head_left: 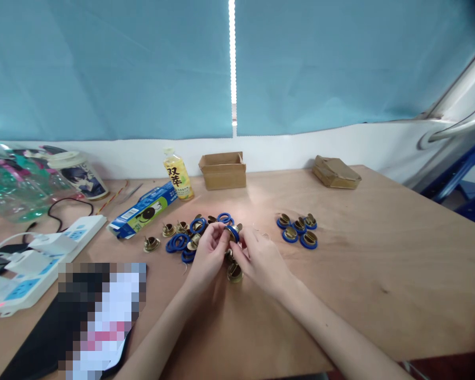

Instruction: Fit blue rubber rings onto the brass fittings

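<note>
Two cardboard boxes [223, 170], one bottle [178, 177], four ringed brass pieces [298, 230] grouped right.

Pixelated patch [102, 316] near left hides whatever lies there. Brass piece [233, 232] between the fingers mostly covered, its form unclear. Power strip [31, 264] cut by left edge.

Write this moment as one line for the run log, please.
both hands hold brass piece with blue ring | loose pile left | ringed group right

This looks like a small workshop: a plain wooden table [380, 253] holds heaps of little brass parts [296, 229], blue rings [178, 243], cardboard boxes [222, 170] and a power strip [43, 258].
</note>
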Demonstrator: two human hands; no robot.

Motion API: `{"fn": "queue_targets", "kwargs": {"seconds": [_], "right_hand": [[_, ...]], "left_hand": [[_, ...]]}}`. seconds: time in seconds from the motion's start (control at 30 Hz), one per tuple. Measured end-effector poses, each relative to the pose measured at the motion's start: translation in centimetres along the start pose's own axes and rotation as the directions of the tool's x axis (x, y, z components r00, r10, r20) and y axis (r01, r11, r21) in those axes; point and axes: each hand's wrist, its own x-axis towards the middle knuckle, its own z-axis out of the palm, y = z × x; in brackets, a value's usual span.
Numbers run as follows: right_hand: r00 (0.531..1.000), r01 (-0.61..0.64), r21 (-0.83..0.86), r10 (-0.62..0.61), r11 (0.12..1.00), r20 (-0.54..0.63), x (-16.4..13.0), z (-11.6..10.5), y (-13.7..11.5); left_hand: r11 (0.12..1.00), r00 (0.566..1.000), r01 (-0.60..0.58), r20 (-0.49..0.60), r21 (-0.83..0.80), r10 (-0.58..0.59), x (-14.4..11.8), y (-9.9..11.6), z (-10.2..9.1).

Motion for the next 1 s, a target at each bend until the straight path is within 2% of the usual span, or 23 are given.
{"fn": "queue_targets", "kwargs": {"seconds": [0.23,0.4,0.6,0.8,0.9,1.0], "right_hand": [[0.999,-0.002,0.047,0.004,0.999,-0.043,0.1,-0.5,0.3],[0.999,-0.004,0.14,0.009,0.99,-0.031,0.1,-0.7,0.3],[0.999,-0.008,0.228,0.017,0.974,-0.035,0.4,-1.0,0.4],[0.999,0.027,0.274,-0.039,0.961,0.036,0.7,-1.8,0.9],[0.993,0.038,0.295,-0.068,0.955,0.094,0.8,-2.0,1.4],[0.995,0.025,0.252,-0.048,0.967,0.085,0.9,-1.8,2.0]], "left_hand": [[1.0,0.999,0.01,0.035,-0.01,-0.01,-0.1,0.2,0.0],[1.0,0.999,0.001,0.047,-0.017,0.0,-0.2,0.6,0.1],[0.996,0.996,0.044,0.084,-0.071,-0.038,-0.6,1.1,0.3],[0.986,0.989,0.098,0.128,-0.136,-0.081,-0.5,1.2,-0.2],[0.991,0.99,0.075,0.125,-0.114,-0.06,-0.3,1.3,-0.6],[0.998,0.996,-0.011,0.092,-0.062,0.017,-0.1,1.4,-0.7]]}}
